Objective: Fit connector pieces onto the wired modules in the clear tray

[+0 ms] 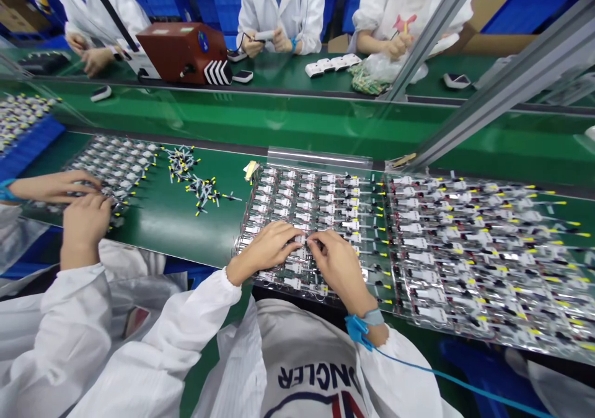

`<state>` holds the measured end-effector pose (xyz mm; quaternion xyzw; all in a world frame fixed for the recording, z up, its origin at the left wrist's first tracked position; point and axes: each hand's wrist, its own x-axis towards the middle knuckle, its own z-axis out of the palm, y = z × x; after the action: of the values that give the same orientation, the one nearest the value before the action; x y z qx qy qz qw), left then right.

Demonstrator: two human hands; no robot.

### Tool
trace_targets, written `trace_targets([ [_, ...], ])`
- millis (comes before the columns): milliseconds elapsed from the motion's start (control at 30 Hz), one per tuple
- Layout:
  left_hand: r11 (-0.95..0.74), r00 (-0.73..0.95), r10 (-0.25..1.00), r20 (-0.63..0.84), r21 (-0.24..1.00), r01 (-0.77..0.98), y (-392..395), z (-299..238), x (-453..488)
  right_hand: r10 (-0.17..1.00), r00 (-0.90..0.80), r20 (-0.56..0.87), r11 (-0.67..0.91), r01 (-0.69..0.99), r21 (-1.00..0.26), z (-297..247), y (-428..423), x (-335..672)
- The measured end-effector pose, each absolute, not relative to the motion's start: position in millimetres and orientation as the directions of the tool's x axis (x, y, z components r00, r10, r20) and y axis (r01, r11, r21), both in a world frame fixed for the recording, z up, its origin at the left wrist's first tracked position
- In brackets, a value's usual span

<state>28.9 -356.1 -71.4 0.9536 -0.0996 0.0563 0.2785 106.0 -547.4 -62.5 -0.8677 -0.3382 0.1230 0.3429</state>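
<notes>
Green conveyor belt (195, 232) packed, and here's the left hand (264, 250) and right hand (337, 263), half-curled, fingertips meeting on a wired white module (300, 252) at six o'clock (grip can't be told); one snagged lead could drag the next modules askew.

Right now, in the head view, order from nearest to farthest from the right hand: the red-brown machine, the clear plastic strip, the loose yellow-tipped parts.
Right hand:
1. Clear plastic strip, straight ahead
2. Loose yellow-tipped parts, left on belt
3. Red-brown machine, far bench
</notes>
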Motion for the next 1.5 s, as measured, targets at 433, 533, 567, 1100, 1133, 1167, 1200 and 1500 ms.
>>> trace_targets([
  [433,-0.846,0.968,-0.207,0.141,0.471,-0.249,-355.2,-69.1,31.2,0.661,0.750,0.010,-0.542,0.488,-0.684,-63.8,-546.8,105.3],
  [533,-0.844,0.969,-0.202,0.140,0.477,-0.245,-356.4,-70.0,30.7,0.666,0.746,0.004,-0.547,0.491,-0.678,-63.3,-546.9,105.2],
  [567,-0.844,0.970,-0.198,0.139,0.479,-0.241,-356.9,-70.6,30.5,0.668,0.744,0.002,-0.545,0.492,-0.679,-63.3,-546.9,105.3],
  [1100,-0.866,0.974,-0.163,0.159,0.450,-0.219,-361.7,-74.0,29.8,0.677,0.736,-0.002,-0.533,0.488,-0.691,-67.9,-545.7,108.5],
  [1133,-0.864,0.973,-0.166,0.160,0.452,-0.221,-362.2,-74.2,29.8,0.680,0.733,-0.004,-0.533,0.490,-0.690,-68.2,-545.7,109.1],
  [1167,-0.862,0.973,-0.165,0.162,0.456,-0.222,-362.7,-74.3,29.9,0.683,0.730,-0.005,-0.532,0.493,-0.689,-68.6,-545.6,109.6],
  [1200,-0.860,0.973,-0.161,0.165,0.461,-0.220,-363.3,-74.3,29.8,0.686,0.728,-0.005,-0.531,0.496,-0.687,-69.1,-545.5,110.0],
  [1500,-0.891,0.976,-0.189,0.111,0.398,-0.218,-360.8,-67.1,28.8,0.660,0.751,-0.008,-0.614,0.533,-0.583,-61.3,-547.4,102.0],
])
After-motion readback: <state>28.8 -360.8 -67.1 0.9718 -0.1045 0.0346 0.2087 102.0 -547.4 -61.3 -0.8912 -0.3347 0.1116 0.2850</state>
